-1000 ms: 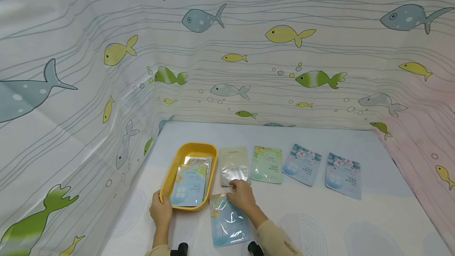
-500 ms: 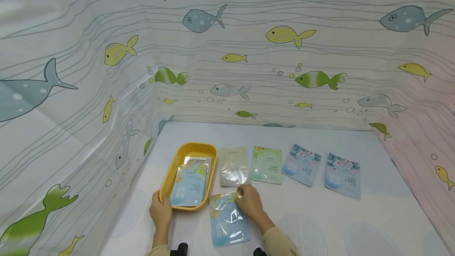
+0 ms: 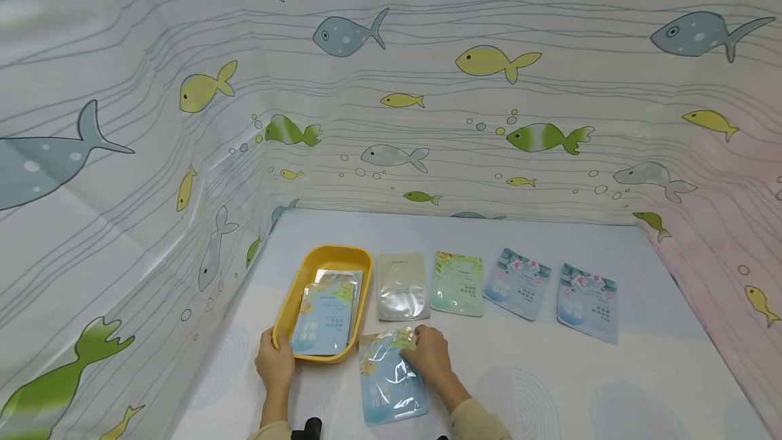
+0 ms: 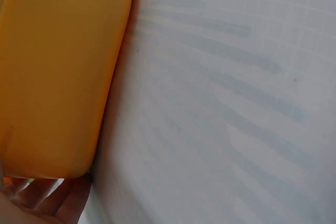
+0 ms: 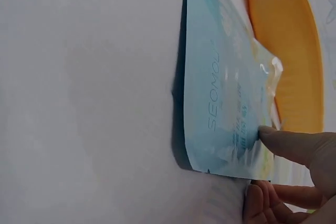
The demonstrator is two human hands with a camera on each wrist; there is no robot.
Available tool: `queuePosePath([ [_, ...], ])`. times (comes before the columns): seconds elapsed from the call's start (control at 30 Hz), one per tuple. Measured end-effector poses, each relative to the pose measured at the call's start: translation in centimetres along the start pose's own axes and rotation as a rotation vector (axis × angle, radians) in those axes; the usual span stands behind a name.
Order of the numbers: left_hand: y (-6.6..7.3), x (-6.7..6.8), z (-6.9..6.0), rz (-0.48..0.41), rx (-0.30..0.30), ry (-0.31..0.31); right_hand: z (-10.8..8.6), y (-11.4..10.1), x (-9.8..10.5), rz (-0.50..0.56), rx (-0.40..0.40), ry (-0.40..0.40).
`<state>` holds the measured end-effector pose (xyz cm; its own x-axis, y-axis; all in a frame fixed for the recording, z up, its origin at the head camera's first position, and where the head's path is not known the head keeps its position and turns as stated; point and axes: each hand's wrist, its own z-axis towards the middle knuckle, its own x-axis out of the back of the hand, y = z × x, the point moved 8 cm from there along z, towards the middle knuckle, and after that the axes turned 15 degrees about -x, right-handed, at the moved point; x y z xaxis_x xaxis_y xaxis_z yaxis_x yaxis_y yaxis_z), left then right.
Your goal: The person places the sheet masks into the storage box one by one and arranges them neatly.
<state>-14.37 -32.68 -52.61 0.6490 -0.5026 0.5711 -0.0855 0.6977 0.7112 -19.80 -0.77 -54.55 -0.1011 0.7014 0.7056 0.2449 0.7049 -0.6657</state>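
My left hand (image 3: 275,360) grips the near left corner of a yellow tray (image 3: 280,313); in the left wrist view its fingers (image 4: 73,198) curl under the tray's end (image 4: 58,77). Inside the tray lie a blue packet (image 3: 324,321) and a silvery one partly beneath it. A blue packet with yellow flowers (image 3: 391,379) lies right of the tray, and my right hand (image 3: 431,357) pinches its upper right edge. In the right wrist view the thumb (image 5: 286,142) presses on the packet's face (image 5: 215,93), with the other fingers at its edge.
Behind the hands stands a row of packets: a beige one (image 3: 402,287), a green one (image 3: 457,284) and two blue floral ones (image 3: 518,284), (image 3: 588,303). A fish-patterned sheet (image 3: 391,121) hangs behind and at both sides of the white table (image 3: 550,372).
My right hand has drawn back from the beige packet's lower edge to the upper right edge of the near blue packet. My left hand has stayed on the tray.
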Motion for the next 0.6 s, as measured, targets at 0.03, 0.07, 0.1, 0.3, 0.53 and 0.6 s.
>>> queuePosePath([
  [0.03, 0.0, 0.0, 0.0, 0.0, 0.001, -0.001, -0.1, 0.0, 0.0, 0.004, -0.007, 0.01],
  [0.07, 0.0, 0.0, 0.0, 0.0, 0.003, -0.002, -0.2, 0.0, 0.0, 0.007, -0.014, 0.02],
  [0.1, -0.1, 0.0, 0.0, 0.001, 0.004, -0.001, -0.3, 0.0, 0.0, 0.015, -0.022, 0.028],
  [0.3, -0.2, 0.0, 0.0, 0.006, 0.004, 0.005, -0.3, 0.5, -0.1, 0.091, -0.089, 0.031],
  [0.53, -0.1, 0.0, -0.1, 0.007, 0.01, -0.009, 0.2, 1.8, -0.3, 0.129, -0.174, -0.012],
  [0.6, -0.1, 0.1, -0.1, 0.007, 0.008, -0.003, 0.4, 2.0, -0.3, 0.147, -0.185, -0.023],
])
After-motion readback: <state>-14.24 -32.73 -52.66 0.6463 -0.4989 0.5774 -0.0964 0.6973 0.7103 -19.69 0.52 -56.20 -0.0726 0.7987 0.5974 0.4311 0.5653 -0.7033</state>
